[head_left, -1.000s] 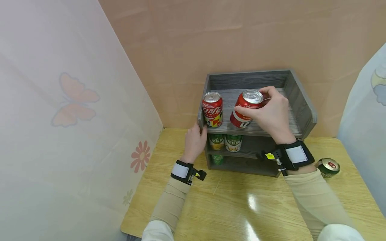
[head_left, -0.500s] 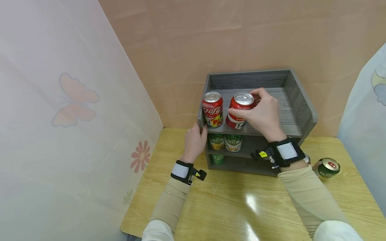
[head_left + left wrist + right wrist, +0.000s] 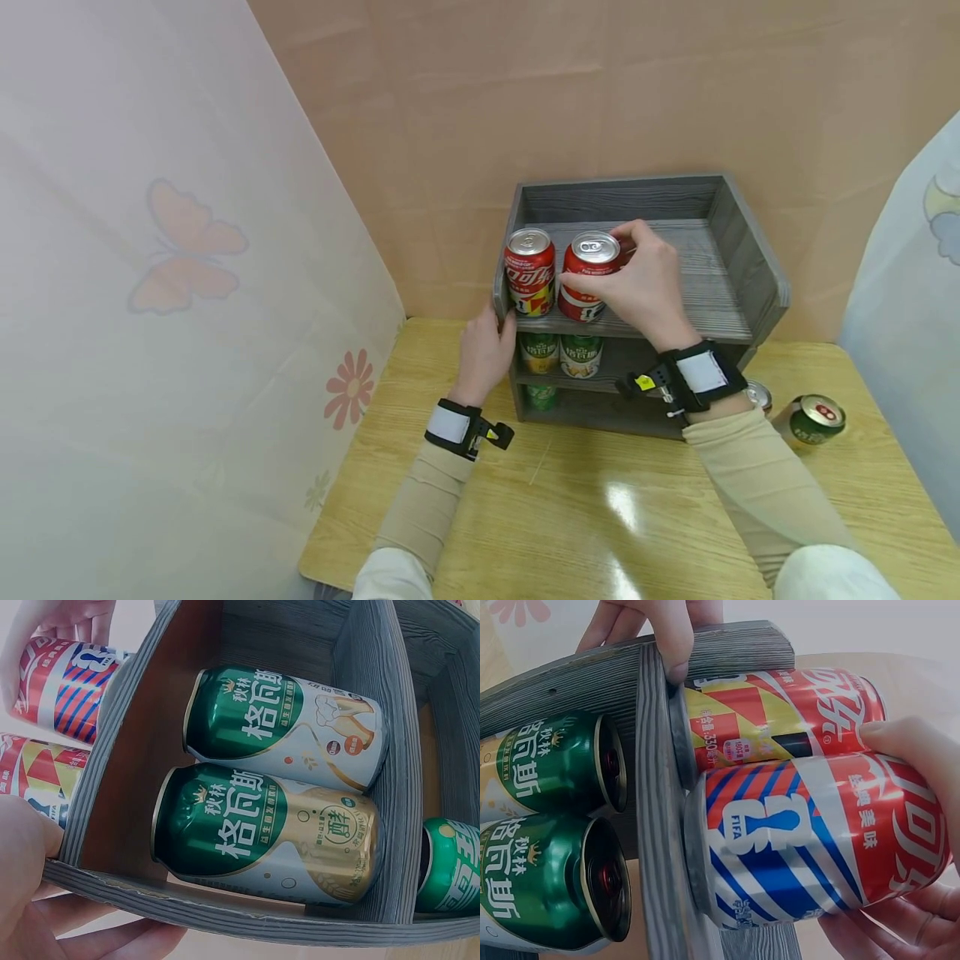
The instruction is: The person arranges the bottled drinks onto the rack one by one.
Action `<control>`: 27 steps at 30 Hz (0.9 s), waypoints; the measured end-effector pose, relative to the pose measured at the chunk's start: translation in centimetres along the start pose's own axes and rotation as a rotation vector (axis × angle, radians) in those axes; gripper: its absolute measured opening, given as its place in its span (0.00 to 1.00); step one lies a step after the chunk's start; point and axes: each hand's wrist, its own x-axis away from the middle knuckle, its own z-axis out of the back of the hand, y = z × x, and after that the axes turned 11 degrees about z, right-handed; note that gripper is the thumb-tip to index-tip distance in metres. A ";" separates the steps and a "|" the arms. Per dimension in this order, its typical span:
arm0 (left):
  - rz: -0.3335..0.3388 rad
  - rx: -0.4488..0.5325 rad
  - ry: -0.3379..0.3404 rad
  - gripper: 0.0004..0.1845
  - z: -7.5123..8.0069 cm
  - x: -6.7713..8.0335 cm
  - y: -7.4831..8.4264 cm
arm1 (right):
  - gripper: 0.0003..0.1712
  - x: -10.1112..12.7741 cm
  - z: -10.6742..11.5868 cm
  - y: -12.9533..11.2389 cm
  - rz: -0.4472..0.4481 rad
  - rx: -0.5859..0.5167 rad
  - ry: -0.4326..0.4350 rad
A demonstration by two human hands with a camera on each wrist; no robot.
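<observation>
Red can [image 3: 590, 275] with blue and white stripes and a smooth, glossy aluminium skin stands upright on the top tier of the grey wooden shelf [image 3: 738, 250], close beside a second red can [image 3: 529, 272] printed with yellow triangles. My right hand [image 3: 643, 283] curls round its side, thumb on the front and fingers behind, gripping it. In the right wrist view the striped can [image 3: 817, 840] sits with its base on the shelf board, almost touching its neighbour [image 3: 780, 716].

The shelf is rough-grained, grey-stained wood with raised side walls and three open tiers. My left hand [image 3: 483, 354] holds its left side wall, thumb hooked over the front edge at the top board.

Two green cans [image 3: 270, 840] lie side by side on the middle tier, one with a gold band, the other [image 3: 289, 724] white-bodied; another green can [image 3: 450, 866] shows on the lowest tier. On the yellow wood-grain bench [image 3: 600, 517], shiny with glare, a green can [image 3: 816, 419] with a red-topped lid stands to the right of the shelf, with another can top [image 3: 757, 393] just beside it, partly hidden by my wrist.
</observation>
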 end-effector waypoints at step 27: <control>0.003 0.022 -0.005 0.11 -0.2 0.0 0.2 | 0.47 -0.3 -1.0 0.5 0.020 -0.003 0.023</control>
